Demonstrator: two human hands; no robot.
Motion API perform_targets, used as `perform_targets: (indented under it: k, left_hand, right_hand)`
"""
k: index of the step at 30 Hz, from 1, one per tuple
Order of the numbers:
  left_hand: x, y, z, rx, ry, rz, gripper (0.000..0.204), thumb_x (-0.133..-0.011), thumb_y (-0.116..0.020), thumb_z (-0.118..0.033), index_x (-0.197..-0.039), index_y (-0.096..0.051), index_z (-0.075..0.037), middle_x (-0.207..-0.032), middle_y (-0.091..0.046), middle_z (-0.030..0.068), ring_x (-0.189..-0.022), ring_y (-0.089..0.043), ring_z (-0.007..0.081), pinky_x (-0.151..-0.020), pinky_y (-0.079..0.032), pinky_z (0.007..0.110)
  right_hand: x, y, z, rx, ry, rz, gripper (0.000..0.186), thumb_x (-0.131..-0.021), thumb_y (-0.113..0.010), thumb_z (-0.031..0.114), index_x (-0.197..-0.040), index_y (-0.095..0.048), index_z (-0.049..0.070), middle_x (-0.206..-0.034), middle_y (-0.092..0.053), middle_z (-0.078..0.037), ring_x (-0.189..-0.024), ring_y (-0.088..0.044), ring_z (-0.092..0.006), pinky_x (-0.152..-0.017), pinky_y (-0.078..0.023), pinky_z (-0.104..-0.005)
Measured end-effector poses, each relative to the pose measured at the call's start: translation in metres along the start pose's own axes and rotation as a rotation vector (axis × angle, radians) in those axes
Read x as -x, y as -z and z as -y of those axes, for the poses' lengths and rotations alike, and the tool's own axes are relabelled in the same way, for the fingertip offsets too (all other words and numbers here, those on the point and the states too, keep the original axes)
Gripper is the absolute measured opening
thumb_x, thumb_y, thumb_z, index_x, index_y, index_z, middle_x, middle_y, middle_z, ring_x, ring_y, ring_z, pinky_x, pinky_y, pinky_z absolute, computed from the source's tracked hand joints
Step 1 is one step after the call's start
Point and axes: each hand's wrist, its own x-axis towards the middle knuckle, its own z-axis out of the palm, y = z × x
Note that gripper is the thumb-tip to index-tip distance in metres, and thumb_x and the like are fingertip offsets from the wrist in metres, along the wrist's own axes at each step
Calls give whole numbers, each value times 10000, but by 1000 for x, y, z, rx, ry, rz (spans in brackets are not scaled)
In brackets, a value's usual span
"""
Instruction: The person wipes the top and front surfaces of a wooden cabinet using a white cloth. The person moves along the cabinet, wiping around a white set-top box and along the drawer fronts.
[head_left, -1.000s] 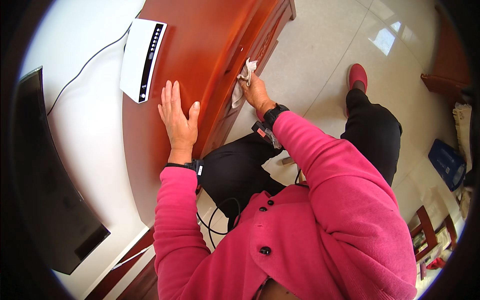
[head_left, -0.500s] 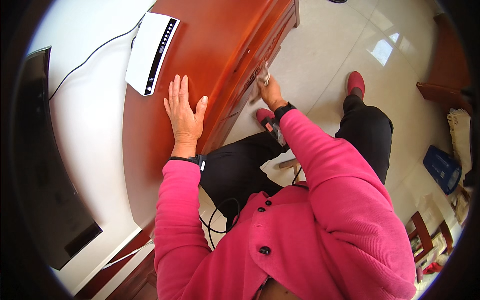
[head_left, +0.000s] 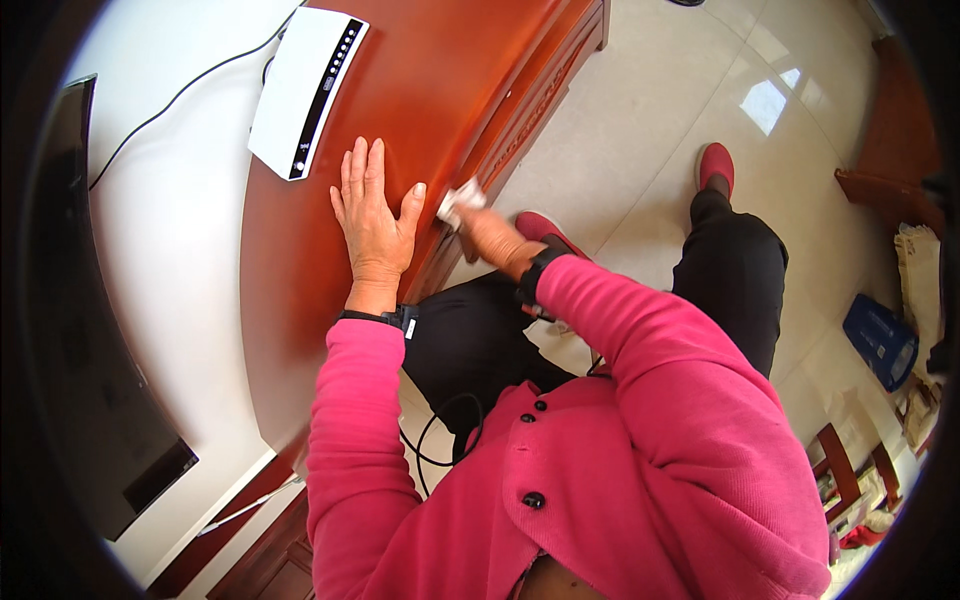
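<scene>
My left hand point(head_left: 374, 222) lies flat with fingers stretched on the top of a reddish-brown wooden cabinet point(head_left: 420, 80). A bunched white cloth point(head_left: 460, 203) is gripped in my right hand point(head_left: 492, 238), against the upper front edge of the cabinet. Motion blurs that hand a little, and part of its fingers is hidden behind the cloth. Beyond my left fingertips, on the cabinet top, stands a white box-shaped device point(head_left: 300, 95) with a black strip of buttons.
A black cable point(head_left: 180, 95) runs from the device along the white wall. A dark flat screen point(head_left: 90, 330) is at the left. On the tiled floor point(head_left: 640, 130) rests a blue container point(head_left: 880, 342) at the right, near wooden furniture point(head_left: 890, 190).
My right hand with the white cloth has moved left and nearer along the cabinet's front, up to its top edge. My left hand stays flat in place.
</scene>
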Motion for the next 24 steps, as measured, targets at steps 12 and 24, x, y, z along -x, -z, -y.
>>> perform_targets:
  k: [12,24]
  left_hand:
    - [-1,3,-3,-14,4,6,703,-954,-610,-393,-1554,-333,-153,-1631,-282,89,-1505,-238,336,-1187,-174,619]
    - [-1,8,-7,4,35,51,692,-946,-591,-341,-1551,-334,-125,-1632,-276,117,-1509,-228,342,-1192,-156,609]
  right_hand:
    - [-37,89,41,199,836,-466,242,-1023,-476,219,-1138,-606,50,-993,-682,-246,-959,-663,-363,-850,-517,-440]
    - [-64,241,93,-319,636,-1071,290,-951,-573,92,-1231,-600,23,-1154,-687,-170,-1092,-656,-286,-932,-497,-385]
